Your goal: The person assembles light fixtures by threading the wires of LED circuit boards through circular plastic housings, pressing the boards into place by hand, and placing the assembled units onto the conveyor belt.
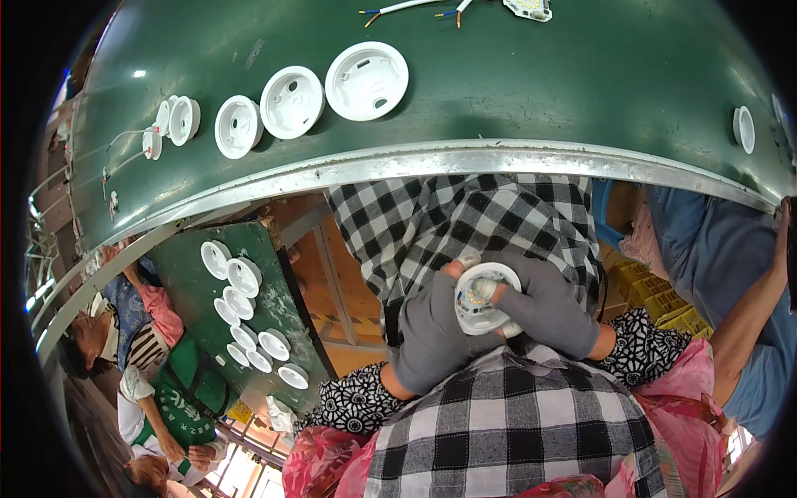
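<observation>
Over my lap, my left hand (433, 328), in a grey glove, wraps round the side of a round white lamp housing (466, 324). Inside the housing lies a small circuit board (475, 295) dotted with yellowish LEDs. My right hand (540, 303), gloved the same way, is closed around the other side of the housing, its thumb pressing down on the board inside. The fingers beneath the housing are mostly hidden.
White round housings (367, 81) stand along the green table (515, 91) with its metal edge. Cut wires (407, 7) and another LED board (528, 8) lie at the far side. Left, a second green table (286, 324) holds several housings; people sit there. A yellow crate (656, 290) stands right.
</observation>
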{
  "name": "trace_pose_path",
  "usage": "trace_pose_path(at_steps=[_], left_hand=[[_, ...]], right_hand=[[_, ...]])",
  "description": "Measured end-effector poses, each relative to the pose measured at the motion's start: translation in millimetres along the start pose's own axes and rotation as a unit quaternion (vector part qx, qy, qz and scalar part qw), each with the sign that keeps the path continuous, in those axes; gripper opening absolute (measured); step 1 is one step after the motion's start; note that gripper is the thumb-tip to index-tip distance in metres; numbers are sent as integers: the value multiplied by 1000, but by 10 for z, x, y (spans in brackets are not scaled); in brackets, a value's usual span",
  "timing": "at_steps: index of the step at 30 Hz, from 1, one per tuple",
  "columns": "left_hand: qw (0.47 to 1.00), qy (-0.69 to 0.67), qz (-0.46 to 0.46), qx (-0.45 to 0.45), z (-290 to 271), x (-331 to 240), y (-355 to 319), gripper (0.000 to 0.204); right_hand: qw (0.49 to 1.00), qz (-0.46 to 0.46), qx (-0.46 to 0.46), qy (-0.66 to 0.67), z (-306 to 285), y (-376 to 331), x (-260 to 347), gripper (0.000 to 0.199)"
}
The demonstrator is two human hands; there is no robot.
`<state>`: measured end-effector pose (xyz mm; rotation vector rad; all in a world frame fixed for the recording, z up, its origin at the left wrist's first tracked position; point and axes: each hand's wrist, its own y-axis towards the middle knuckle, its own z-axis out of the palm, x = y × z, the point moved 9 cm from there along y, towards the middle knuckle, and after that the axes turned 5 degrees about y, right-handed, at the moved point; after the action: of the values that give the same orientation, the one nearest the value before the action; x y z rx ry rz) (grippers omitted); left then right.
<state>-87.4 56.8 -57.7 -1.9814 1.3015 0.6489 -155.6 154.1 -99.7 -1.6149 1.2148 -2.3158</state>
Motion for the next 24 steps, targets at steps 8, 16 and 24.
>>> trace_pose_path(at_steps=[8,16,24], left_hand=[[988,-132,49,61,2,59,153,91],[995,-59,53,63,80,29,83,98],[998,-59,9,19,63,22,16,93]], right_hand=[[993,57,99,-8,-41,113,166,39],[990,-9,77,-117,-47,132,121,43],[993,-16,69,-97,-25,90,17,43]])
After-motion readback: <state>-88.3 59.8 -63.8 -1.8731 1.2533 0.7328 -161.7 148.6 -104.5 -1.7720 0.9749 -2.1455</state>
